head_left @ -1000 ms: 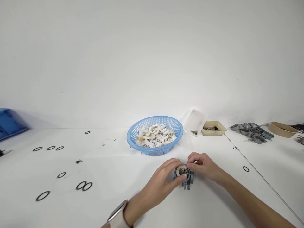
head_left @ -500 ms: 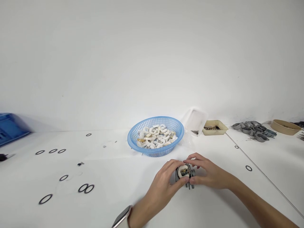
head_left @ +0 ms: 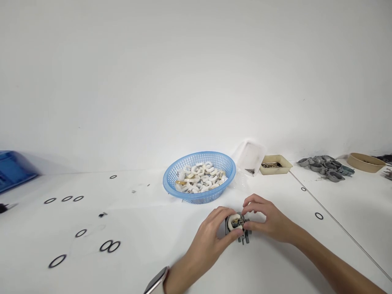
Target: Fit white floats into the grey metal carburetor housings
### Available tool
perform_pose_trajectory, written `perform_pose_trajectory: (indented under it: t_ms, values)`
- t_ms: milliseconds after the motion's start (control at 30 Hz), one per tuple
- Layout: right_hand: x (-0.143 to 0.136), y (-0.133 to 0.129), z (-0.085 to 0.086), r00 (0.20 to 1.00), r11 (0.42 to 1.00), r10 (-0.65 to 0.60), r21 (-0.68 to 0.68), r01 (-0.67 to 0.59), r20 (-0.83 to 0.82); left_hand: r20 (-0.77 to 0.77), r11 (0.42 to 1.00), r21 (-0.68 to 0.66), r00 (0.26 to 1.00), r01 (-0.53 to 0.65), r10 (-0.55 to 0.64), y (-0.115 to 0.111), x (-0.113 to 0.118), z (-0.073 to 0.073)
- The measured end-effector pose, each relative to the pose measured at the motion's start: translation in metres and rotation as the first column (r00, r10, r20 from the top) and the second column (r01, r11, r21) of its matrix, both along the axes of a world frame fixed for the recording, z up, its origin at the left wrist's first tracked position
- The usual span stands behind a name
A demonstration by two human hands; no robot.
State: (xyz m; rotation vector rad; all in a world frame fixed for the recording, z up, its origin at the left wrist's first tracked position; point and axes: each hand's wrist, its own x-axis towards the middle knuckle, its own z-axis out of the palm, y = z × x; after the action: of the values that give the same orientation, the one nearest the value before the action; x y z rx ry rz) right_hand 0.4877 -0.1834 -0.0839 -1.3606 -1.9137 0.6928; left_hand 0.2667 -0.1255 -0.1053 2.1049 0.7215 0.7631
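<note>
Fingers of the left hand (head_left: 204,236) are clasping the metal body (head_left: 246,234) around its white C-piece (head_left: 230,223), apparently steadying it on the near table (head_left: 143,232). The right hand (head_left: 272,221) is touching its right side, pinch contents unclear. The far basket (head_left: 202,199) is containing similar pieces.

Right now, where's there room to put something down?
Between the paired black rings and the left hand, and right of the thin seam, in front of the grey cups. It's crowded from the blue basket to the tan bowl, and around the metal part.
</note>
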Motion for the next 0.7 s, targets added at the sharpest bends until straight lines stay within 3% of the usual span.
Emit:
perform_pose_trajectory:
  t_ms: [233,700]
  values:
    - [0.001,-0.0004,0.0023,0.997,1.0,0.002,-0.001,-0.002,0.082,0.006,0.999,0.055,1.0,0.003,-0.003,-0.001,-0.0012,-0.0018]
    - [-0.0019,-0.0044,0.0056,0.997,0.999,0.014,-0.032,-0.011,0.081,-0.011,1.0,0.019,1.0,-0.019,0.019,-0.0017,-0.0011,0.0055]
